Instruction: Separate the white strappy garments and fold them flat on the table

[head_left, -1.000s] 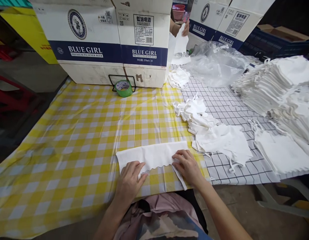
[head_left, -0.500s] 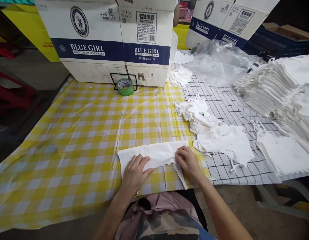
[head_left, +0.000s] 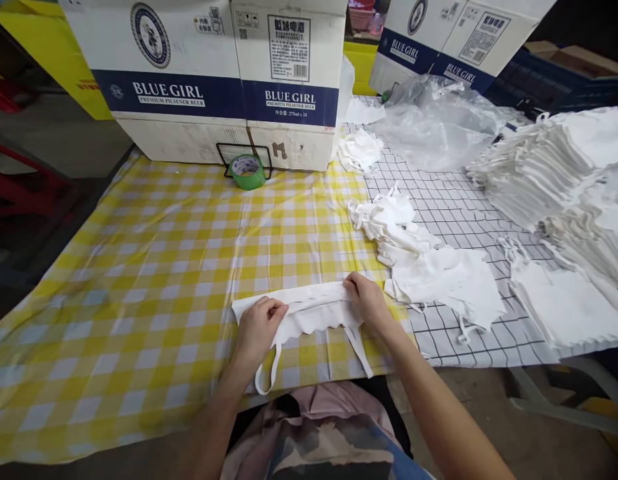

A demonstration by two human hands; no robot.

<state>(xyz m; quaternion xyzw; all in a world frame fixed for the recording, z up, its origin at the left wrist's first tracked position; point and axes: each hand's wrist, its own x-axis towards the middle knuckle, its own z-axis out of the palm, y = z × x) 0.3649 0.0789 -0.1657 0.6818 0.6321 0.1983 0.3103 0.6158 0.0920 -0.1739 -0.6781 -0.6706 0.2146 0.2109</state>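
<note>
A white camisole-like garment lies crosswise on the yellow checked cloth near the front edge. Its lower edge is wavy, and two thin straps hang from it toward me. At its left end, my left hand pinches a layer of the fabric between thumb and fingers. My right hand grips the upper right end, with its fingers closed on the fabric. A fold runs lengthwise between the two hands. To the right of my right hand sits a loose heap of similar white garments.
Neat stacks of white garments stand at the right, with a smaller pile nearer. A large carton stands at the back, with green tape before it. Clear plastic lies behind the heap on the grid-patterned cloth.
Both hands have moved up slightly and lifted the fabric into a lengthwise fold. The left strap has come into view below my left hand. The camera view has shifted a little.
</note>
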